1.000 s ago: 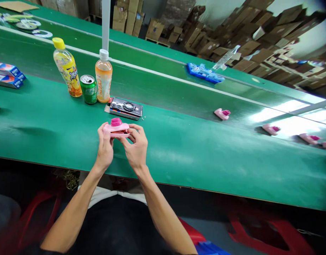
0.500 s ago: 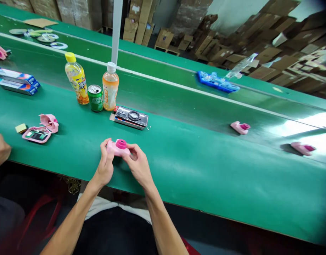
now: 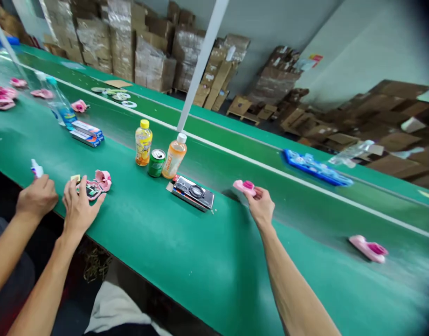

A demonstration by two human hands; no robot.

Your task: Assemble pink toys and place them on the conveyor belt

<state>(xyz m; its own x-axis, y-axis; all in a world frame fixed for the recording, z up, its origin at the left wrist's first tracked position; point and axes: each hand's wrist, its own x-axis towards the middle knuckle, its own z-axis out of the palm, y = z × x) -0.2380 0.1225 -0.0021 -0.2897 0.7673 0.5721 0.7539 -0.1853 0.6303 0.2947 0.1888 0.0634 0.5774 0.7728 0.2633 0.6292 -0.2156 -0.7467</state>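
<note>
My right hand (image 3: 259, 205) pinches a pink toy camera (image 3: 244, 187) with a magenta lens at the edge of the green belt. My left hand (image 3: 79, 207) lies open, fingers spread, on the green bench, just beside an opened pink camera shell (image 3: 102, 181) with a small circuit board (image 3: 91, 190) in it. A small yellow pad (image 3: 75, 178) sits by the shell. Farther left, a co-worker's hand (image 3: 36, 197) stays close to a small white-and-blue bottle (image 3: 37, 168).
A juice bottle (image 3: 143, 142), green can (image 3: 156, 163) and orange-capped bottle (image 3: 174, 156) stand behind a black-and-silver packaged item (image 3: 192, 192). Pink toy cameras (image 3: 368, 248) ride the belt, and a blue tray (image 3: 317, 168) lies beyond. Cartons fill the background.
My right hand has taken the pink camera rightward to the belt edge. My left hand has let go and moved left beside the open shell. The view has swung left and up.
</note>
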